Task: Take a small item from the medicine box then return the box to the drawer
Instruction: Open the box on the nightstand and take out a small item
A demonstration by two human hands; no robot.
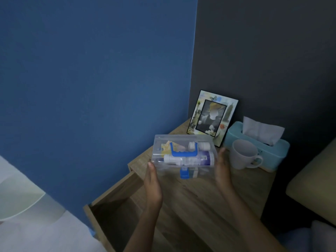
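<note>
Head view: the box, clear with a blue handle and latch, sits between both palms above the surface, beside the open drawer. The left hand and right hand press flat on its short ends, a clamping grip with fingers mostly hidden. Its long axis runs left-right, latch facing the person, lid still shut. A palm-only squeeze could slip, dropping it; swinging right could knock the mug.

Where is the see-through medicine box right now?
The medicine box is held between the left hand and right hand, over the bedside table, just left of the white mug.
</note>
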